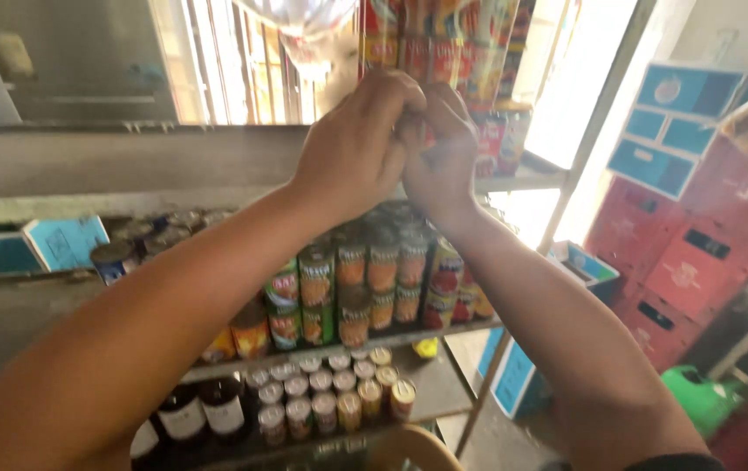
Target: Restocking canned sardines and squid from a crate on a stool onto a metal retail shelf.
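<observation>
A metal shelving rack (217,166) fills the view in a storeroom, its tiers stacked with goods, as a person reaches up with both arms toward the top shelf. To the right, red and blue crates (696,201) lean in a tall pile near a bright doorway, with a green watering can (703,397) on the floor below. On the middle shelf stand rows of labelled tins (374,279), two high, and beneath them a lower shelf holds smaller cans (330,392) seen from above beside dark bottles (204,410). At the top, a stack of red and orange cartons (444,44) stands just behind the raised hands. The left hand (356,144) and right hand (439,157) meet in front of those cartons, fingers curled tightly together and pressed against one another, apparently working at something small at the base of the stack; by the look of it the step in hand is a pinching or picking action that calls for fine fingertip control rather than force. What the fingers close on cannot be told: the hands cover it entirely. Strong backlight from the window washes out the upper shelf, a pale plastic wrap (300,22) is cut off by the top edge, and the carton and tin labels are blurred.
</observation>
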